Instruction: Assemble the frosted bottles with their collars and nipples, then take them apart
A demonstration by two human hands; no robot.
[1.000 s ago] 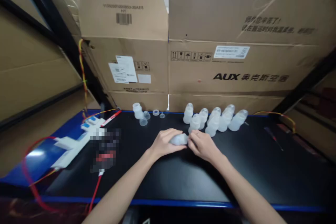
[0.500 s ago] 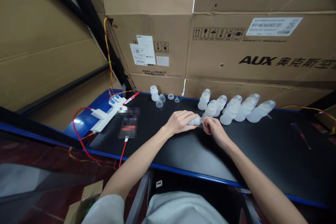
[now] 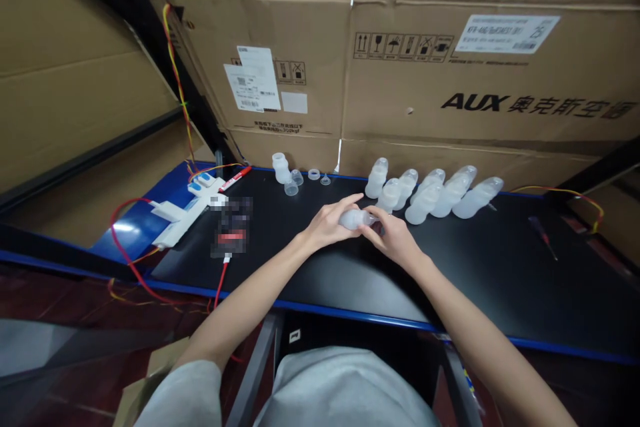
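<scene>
A small white translucent baby bottle (image 3: pixel 352 219) lies sideways above the black tabletop, between my two hands. My left hand (image 3: pixel 326 224) wraps around its body, with the index finger lifted away. At the bottle's top end, my right hand (image 3: pixel 393 233) closes its thumb and fingers on the clear cap or nipple part; which of these it is, the fingers mostly hide. Just beyond my right hand stand several capped baby bottles (image 3: pixel 423 201). Farther left are an uncapped bottle (image 3: pixel 281 168), two clear caps (image 3: pixel 292 187), a ring (image 3: pixel 314 174) and a clear nipple (image 3: pixel 325 179).
A white power strip (image 3: pixel 175 230) with cables lies at the left, near a red marker (image 3: pixel 235 178) and a blurred-out device (image 3: pixel 233 227). A screwdriver (image 3: pixel 543 237) rests on the right of the table. Cardboard (image 3: pixel 400 100) walls the back.
The fingers of my right hand have moved from the tip to around the bottle's top end. My left index finger has lifted. The camera view has shifted slightly.
</scene>
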